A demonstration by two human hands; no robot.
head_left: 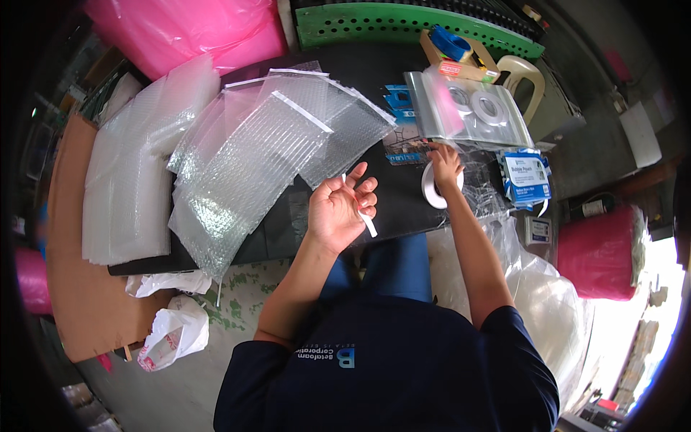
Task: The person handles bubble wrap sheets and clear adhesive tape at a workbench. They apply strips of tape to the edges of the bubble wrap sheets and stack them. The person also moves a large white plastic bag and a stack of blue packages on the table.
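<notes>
My left hand (340, 209) is turned palm up above the front of the black table, with its fingers curled around a narrow white tape strip (368, 226). One end of the strip hangs below the fingers. To the right, my right hand (446, 167) bends over the upper edge of a white tape roll (430, 190) and appears to grip it; the contact is partly hidden. Clear bubble-wrap pouches (245, 169) with white edge strips lie fanned out left of my left hand. A blue printed sheet (402, 129) lies just beyond my right hand.
Folded bubble wrap (126, 191) is stacked at the left. More tape rolls (489, 108) rest on clear film at the back right, near a cardboard box (461, 61). Blue-and-white packets (527, 178) lie at the right. Clear plastic (540, 288) drapes beside my right arm.
</notes>
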